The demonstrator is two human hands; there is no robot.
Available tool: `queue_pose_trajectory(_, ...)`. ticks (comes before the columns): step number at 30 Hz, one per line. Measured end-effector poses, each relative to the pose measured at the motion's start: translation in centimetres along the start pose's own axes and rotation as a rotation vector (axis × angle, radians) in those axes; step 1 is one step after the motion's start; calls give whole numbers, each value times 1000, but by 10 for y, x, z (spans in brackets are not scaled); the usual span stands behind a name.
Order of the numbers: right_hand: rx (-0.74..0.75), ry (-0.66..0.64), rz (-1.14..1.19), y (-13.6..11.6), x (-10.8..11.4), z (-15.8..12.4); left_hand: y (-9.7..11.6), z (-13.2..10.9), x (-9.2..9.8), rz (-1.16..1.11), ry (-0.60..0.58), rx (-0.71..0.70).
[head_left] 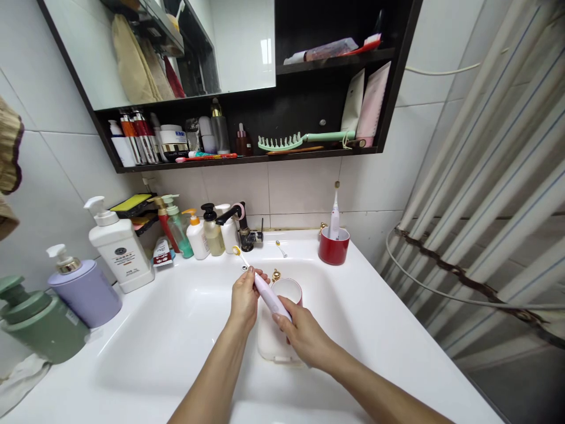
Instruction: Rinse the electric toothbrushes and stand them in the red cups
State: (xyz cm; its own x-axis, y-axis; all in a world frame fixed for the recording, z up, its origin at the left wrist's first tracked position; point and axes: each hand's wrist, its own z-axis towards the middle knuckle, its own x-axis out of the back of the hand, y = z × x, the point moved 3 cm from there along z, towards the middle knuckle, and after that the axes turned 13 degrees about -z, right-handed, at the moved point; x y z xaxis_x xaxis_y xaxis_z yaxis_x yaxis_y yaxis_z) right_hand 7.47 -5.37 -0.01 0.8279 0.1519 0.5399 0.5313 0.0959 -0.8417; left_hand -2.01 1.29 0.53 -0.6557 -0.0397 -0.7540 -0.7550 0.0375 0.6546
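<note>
Over the sink, both my hands grip a pale pink electric toothbrush (270, 295), which tilts up and to the left. My left hand (243, 299) is closed near its neck, with the white and yellow brush head sticking out beyond the fingers. My right hand (309, 334) wraps round the lower end of the handle. Behind the toothbrush, a cup (288, 287) with a white inside and a red outside is partly hidden. Beneath the hands lies a white rectangular item (277, 352) with rounded corners, also partly covered.
The white sink (168, 341) has a black faucet (248, 232) at its back. A red cup (334, 250) holds another electric toothbrush (335, 219); a loose brush head (281, 249) lies on the ledge. Several pump bottles (121, 250) line the left. Overhead hangs a dark shelf (300, 106); pipes (481, 171) stand right.
</note>
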Motion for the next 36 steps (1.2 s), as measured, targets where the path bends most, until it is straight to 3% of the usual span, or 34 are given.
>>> queue_pose_trajectory(4,-112,-133,176,0,-6,-1,0,1,-1,-13,-11,-17)
queue_pose_trajectory(11,-126,-95,183,2,-6,1,-3,0,-2,-4,-19,34)
queue_pose_trajectory(15,-152,-164,344,1,-11,-1,-4,0,-3,-98,-24,54)
queue_pose_trajectory(19,-162,-235,486,-3,-16,-3,-5,-1,-5,-230,-27,163)
queue_pose_trajectory(22,-142,-180,375,-2,-12,-2,-4,-2,-7,-209,-48,132)
queue_pose_trajectory(27,-4,71,7,3,2,2,-4,-2,-4,-45,-16,35)
queue_pose_trajectory(29,-8,53,-10,3,2,3,-5,-2,-3,-33,-4,25)
queue_pose_trajectory(33,-133,-130,132,4,-7,2,-4,-1,-2,-22,5,33)
queue_pose_trajectory(36,-81,-64,96,3,-6,2,-1,1,1,11,18,-10)
